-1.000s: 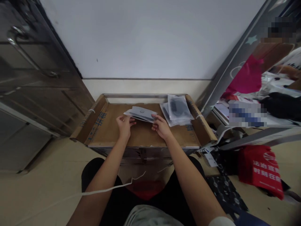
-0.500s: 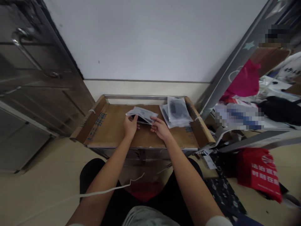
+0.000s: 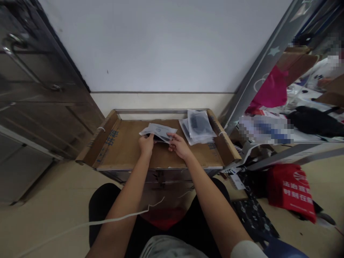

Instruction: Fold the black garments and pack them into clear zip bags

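Note:
A frosted plastic zip bag (image 3: 161, 130) with something dark at its opening is held between my two hands above the cardboard-lined tabletop (image 3: 129, 154). My left hand (image 3: 146, 144) pinches its left end, thumb on top. At the right end, my right hand (image 3: 178, 144) grips the edge between thumb and fingers. What the dark piece is, I cannot make out. To the right lies a pile of similar frosted bags (image 3: 199, 125), with dark contents showing through the top one.
Rolled cardboard edges (image 3: 227, 145) border the table's sides. A door with a metal handle (image 3: 29, 70) stands left. On the right are a cluttered desk holding a pink bag (image 3: 271, 89), and a red bag (image 3: 291, 190) on the floor. A white cord (image 3: 115, 219) crosses my left forearm.
The whole view has shifted slightly, so things appear a little further left. Both hands keep their hold on the bag, whose upper face looks slightly flatter.

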Motion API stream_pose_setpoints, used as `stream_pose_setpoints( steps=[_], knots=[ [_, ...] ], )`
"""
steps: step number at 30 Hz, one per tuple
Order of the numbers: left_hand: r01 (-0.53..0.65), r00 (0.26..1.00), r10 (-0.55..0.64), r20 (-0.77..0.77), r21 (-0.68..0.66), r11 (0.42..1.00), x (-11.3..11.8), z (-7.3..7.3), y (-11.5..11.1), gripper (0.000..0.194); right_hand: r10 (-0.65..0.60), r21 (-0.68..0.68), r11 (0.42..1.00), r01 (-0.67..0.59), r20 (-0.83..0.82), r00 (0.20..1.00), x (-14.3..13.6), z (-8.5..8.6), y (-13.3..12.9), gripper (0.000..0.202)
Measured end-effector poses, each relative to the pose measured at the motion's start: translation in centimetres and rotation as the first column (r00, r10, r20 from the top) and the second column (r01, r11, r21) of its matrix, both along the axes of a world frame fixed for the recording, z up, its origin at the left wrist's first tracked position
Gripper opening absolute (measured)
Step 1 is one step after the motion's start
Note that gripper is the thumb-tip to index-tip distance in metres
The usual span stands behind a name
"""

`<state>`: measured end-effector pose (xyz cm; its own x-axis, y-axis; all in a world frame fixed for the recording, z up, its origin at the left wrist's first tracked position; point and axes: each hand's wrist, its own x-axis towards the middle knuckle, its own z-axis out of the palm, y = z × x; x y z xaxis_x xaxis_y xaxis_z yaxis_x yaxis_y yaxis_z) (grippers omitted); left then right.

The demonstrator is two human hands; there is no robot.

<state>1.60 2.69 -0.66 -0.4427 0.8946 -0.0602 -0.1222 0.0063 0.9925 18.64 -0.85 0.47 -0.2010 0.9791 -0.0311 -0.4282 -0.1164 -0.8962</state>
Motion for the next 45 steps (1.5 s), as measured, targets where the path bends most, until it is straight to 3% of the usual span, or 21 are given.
stream_pose_setpoints(
  steps=[3,9,15,19,23,27,29,31,33,35,37,40,42,45],
  knots=[
    [-0.002,1.000,0.002,0.005,-0.084,0.996,0.3,0.9,0.4,0.031,0.001,0.003,1.000,-0.001,0.008,1.000,0.0,0.1,0.0,0.048],
    [0.120,0.991,-0.104,0.089,-0.192,0.974,1.3,2.0,1.0,0.029,0.030,0.033,0.999,-0.031,0.025,0.999,0.0,0.2,-0.1,0.044],
    [0.052,0.997,-0.041,0.071,-0.158,0.986,2.2,1.7,1.1,0.021,-0.001,0.056,0.998,-0.002,0.060,0.998,-0.3,-0.2,0.1,0.044],
    [0.049,0.988,-0.033,0.154,-0.103,0.993,1.9,1.9,0.7,0.027,-0.019,0.064,0.998,0.013,0.080,0.997,-0.3,-0.3,0.2,0.044],
    [0.133,0.965,-0.117,0.236,-0.055,0.990,1.1,2.0,0.0,0.027,0.016,-0.012,1.000,-0.016,-0.003,1.000,-0.1,-0.1,0.3,0.051],
    [0.197,0.936,-0.203,0.288,0.049,0.979,0.7,1.3,-0.3,0.028,-0.057,-0.067,0.996,0.052,-0.071,0.996,-0.1,-0.2,0.7,0.052],
    [0.146,0.968,-0.155,0.200,0.059,0.988,0.7,0.8,-0.5,0.027,-0.105,-0.086,0.991,0.098,-0.077,0.992,-0.2,-0.4,0.9,0.052],
    [0.074,0.997,-0.074,0.010,0.031,0.997,0.5,0.5,-0.7,0.024,-0.144,-0.089,0.987,0.137,-0.084,0.986,-0.2,-0.6,1.0,0.053],
    [0.033,0.983,-0.034,-0.178,-0.007,0.999,0.2,0.5,-0.9,0.021,-0.177,-0.066,0.983,0.170,-0.103,0.979,-0.3,-0.7,1.1,0.053],
    [0.031,0.967,-0.037,-0.252,-0.028,0.999,-0.4,0.8,-1.1,0.022,-0.180,-0.030,0.984,0.177,-0.131,0.975,-0.3,-0.7,1.1,0.055],
    [0.067,0.977,-0.079,-0.196,-0.065,0.996,-1.0,1.1,-1.0,0.029,-0.161,-0.013,0.987,0.161,-0.146,0.976,-0.3,-0.7,1.1,0.057],
    [0.212,0.977,-0.208,0.052,-0.123,0.969,-2.0,1.4,-0.7,0.037,-0.146,-0.036,0.989,0.142,-0.132,0.980,-0.3,-0.8,1.2,0.060],
    [0.339,0.925,-0.315,0.214,-0.086,0.937,-2.6,1.4,-0.8,0.038,-0.149,-0.071,0.987,0.141,-0.111,0.983,-0.3,-1.0,1.5,0.060],
    [0.490,0.824,-0.462,0.328,-0.001,0.872,-3.0,1.6,-1.4,0.040,-0.188,-0.118,0.977,0.178,-0.081,0.979,-0.2,-1.7,2.2,0.053]
  ],
)
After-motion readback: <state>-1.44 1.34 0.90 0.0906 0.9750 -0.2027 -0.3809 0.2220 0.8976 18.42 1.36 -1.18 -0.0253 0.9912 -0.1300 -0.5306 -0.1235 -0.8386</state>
